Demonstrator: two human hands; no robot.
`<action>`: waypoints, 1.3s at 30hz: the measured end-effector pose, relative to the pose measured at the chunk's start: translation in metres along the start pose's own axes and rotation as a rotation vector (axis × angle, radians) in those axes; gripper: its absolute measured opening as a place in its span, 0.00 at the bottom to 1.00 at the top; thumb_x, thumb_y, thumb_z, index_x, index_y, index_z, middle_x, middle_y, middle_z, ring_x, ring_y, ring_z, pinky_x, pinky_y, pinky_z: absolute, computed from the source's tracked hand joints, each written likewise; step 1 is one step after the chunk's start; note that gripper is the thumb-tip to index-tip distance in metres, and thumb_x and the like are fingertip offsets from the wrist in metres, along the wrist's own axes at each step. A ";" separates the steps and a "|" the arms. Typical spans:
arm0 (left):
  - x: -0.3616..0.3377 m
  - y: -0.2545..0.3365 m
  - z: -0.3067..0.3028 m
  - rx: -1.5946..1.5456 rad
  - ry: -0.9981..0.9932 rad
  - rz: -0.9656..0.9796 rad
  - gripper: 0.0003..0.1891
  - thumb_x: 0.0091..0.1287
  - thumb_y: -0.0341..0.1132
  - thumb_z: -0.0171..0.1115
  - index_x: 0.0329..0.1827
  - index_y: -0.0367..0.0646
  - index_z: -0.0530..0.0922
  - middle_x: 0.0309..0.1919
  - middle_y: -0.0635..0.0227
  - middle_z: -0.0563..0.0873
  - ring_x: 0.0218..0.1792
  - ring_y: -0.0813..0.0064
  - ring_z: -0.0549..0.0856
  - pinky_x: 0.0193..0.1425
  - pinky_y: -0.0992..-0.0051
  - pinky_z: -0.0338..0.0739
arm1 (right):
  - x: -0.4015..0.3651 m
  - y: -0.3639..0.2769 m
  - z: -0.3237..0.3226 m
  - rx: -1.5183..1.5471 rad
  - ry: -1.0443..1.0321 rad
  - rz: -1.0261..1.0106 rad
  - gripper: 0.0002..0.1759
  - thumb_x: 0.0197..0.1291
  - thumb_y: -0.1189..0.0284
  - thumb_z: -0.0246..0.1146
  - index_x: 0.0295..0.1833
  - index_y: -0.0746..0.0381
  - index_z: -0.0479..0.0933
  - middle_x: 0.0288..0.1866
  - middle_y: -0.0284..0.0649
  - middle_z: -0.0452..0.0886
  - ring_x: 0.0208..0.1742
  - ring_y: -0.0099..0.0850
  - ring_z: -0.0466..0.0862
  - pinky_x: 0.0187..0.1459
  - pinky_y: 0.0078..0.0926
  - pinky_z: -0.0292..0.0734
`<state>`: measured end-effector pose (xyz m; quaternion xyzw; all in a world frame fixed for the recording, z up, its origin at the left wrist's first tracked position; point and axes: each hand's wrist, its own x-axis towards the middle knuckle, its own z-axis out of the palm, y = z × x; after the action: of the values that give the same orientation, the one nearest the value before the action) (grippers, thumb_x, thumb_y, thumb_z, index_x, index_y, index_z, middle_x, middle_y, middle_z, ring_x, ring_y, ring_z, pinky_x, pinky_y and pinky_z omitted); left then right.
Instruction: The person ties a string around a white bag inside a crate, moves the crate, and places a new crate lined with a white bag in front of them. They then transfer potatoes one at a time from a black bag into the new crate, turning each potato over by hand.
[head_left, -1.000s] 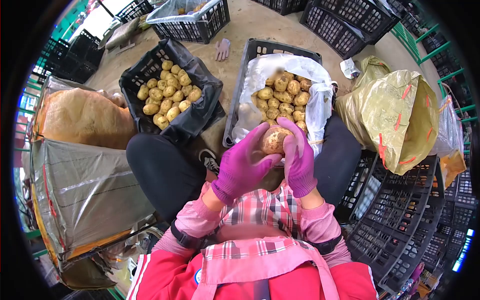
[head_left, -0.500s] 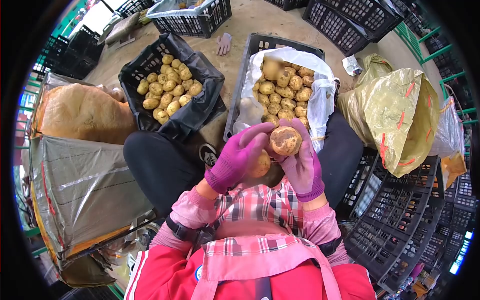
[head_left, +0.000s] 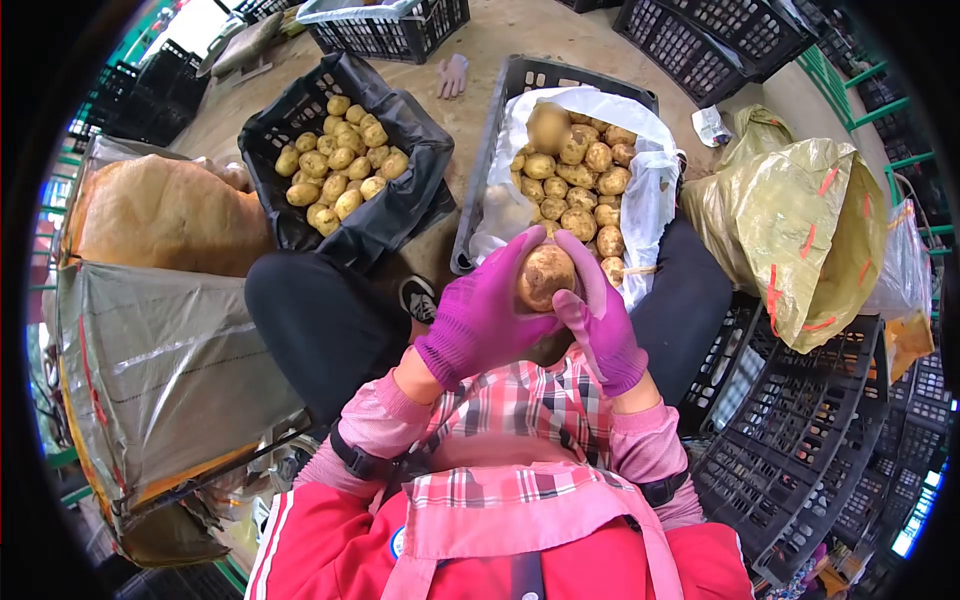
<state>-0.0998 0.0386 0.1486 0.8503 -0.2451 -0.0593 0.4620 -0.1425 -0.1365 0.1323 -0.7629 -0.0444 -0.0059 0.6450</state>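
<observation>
A brown potato (head_left: 546, 278) with soil on its skin sits between my two purple-gloved hands, above my lap. My left hand (head_left: 487, 312) wraps round its left side and underside. From the right, my right hand (head_left: 604, 325) closes on it, fingers behind and thumb across the front. Just beyond my hands stands a black crate (head_left: 483, 160) with a white plastic liner (head_left: 652, 185), holding several potatoes (head_left: 580, 175). To its left, another crate with a black liner (head_left: 418, 150) holds several paler potatoes (head_left: 340, 160). Whether my left palm hides a second potato cannot be seen.
A tall sack-lined bin (head_left: 180, 340) stands at my left. On my right are an open yellow-green woven sack (head_left: 800, 230) and stacked black crates (head_left: 800, 450). A loose glove (head_left: 453, 76) lies on the floor ahead, near another crate (head_left: 420, 35).
My left hand has turned inward and closed against the potato, which has shifted slightly left. The second potato, seen below my left fingers before, is out of sight.
</observation>
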 end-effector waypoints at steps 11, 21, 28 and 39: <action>-0.005 0.011 0.008 0.531 -0.069 -0.009 0.43 0.54 0.37 0.70 0.76 0.50 0.63 0.54 0.56 0.80 0.49 0.55 0.85 0.47 0.61 0.81 | 0.003 -0.010 0.004 -0.363 -0.027 0.006 0.34 0.63 0.72 0.59 0.74 0.70 0.61 0.55 0.62 0.80 0.54 0.50 0.84 0.55 0.37 0.79; -0.007 0.007 0.004 0.397 -0.116 -0.065 0.42 0.57 0.45 0.73 0.74 0.46 0.65 0.51 0.56 0.82 0.48 0.55 0.86 0.48 0.62 0.82 | -0.009 0.017 -0.003 -0.067 -0.002 0.151 0.33 0.61 0.73 0.61 0.72 0.67 0.66 0.55 0.56 0.81 0.53 0.39 0.85 0.56 0.29 0.77; -0.002 0.003 0.005 0.048 -0.064 -0.040 0.44 0.53 0.43 0.79 0.73 0.44 0.67 0.57 0.55 0.83 0.55 0.56 0.85 0.55 0.65 0.82 | -0.006 0.007 -0.020 0.218 -0.057 0.253 0.32 0.62 0.75 0.60 0.73 0.68 0.66 0.62 0.49 0.80 0.64 0.35 0.80 0.63 0.28 0.74; -0.003 0.007 0.003 -0.052 -0.101 -0.050 0.45 0.51 0.36 0.80 0.74 0.45 0.66 0.61 0.55 0.81 0.60 0.57 0.83 0.60 0.67 0.80 | -0.005 -0.007 -0.017 0.178 -0.047 0.216 0.35 0.62 0.74 0.65 0.74 0.68 0.65 0.67 0.44 0.76 0.65 0.28 0.76 0.64 0.26 0.72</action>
<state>-0.1056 0.0347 0.1518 0.8397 -0.2452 -0.1202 0.4695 -0.1474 -0.1521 0.1417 -0.7031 0.0225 0.0851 0.7057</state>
